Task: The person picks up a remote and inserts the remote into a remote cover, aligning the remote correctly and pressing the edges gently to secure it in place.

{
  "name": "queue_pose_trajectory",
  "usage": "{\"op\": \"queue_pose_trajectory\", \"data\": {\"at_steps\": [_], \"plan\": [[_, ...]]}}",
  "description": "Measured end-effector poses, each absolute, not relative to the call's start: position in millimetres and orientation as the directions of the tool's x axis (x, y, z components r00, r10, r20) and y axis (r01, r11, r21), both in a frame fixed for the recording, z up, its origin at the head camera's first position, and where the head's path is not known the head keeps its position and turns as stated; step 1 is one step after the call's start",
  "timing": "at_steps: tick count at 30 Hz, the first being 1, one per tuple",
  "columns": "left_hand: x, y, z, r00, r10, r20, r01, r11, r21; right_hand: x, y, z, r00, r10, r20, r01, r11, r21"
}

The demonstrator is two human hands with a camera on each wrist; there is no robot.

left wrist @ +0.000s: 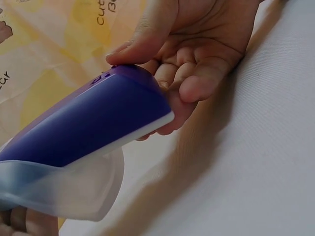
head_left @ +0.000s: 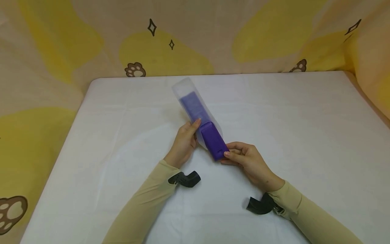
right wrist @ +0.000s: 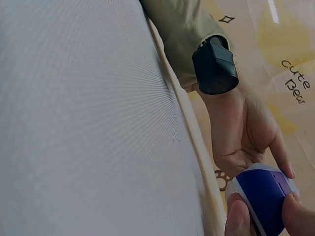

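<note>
A long purple handheld device (head_left: 215, 140) with a white underside lies partly inside a translucent plastic sleeve (head_left: 184, 86), tilted above the table. My left hand (head_left: 183, 140) grips the sleeve around its near part, thumb on top. At the device's near, exposed end, my right hand (head_left: 248, 161) pinches it between thumb and fingers. In the left wrist view the blue-purple body (left wrist: 103, 113) runs into the sleeve (left wrist: 93, 189), and small marks show on its top near the end. The right wrist view shows that end (right wrist: 266, 199) between my fingertips. What the device is for cannot be told.
A white-covered table (head_left: 304, 118) lies under both hands. Behind it hangs a yellow and peach cloth (head_left: 195, 20) printed with paws and stars. Black cameras (head_left: 189, 179) are strapped at both wrists, under beige sleeves (head_left: 143, 203).
</note>
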State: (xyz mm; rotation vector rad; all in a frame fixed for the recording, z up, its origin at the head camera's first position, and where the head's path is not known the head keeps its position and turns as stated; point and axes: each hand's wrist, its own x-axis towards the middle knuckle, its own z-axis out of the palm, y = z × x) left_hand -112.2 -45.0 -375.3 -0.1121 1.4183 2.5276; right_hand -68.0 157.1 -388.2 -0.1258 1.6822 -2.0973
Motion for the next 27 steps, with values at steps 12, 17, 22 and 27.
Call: {"op": "queue_pose_trajectory", "data": {"at_steps": [12,17,22,27], "plan": [[-110.6,-43.8,-375.3,-0.963,0.187,-0.195,-0.261,-0.465,0.846,-68.5,157.7,-388.5,-0.897,-0.396,-0.199,0.276,-0.148,-0.950],[-109.6,-43.2,-375.6,-0.963,0.192,-0.188,-0.258,-0.459,0.850,-68.7,157.6,-388.9,-0.898,-0.393,-0.198,0.273,-0.145,-0.951],[-109.4,-42.7,-376.9,-0.962,0.198,-0.186,-0.257,-0.438,0.862,-68.9,157.7,-388.7,-0.900,-0.384,-0.205,0.275,-0.138,-0.951],[-109.1,-43.0,-377.9,-0.959,0.218,-0.183,-0.260,-0.416,0.871,-68.8,157.5,-389.0,-0.900,-0.383,-0.208,0.279,-0.141,-0.950]]}}
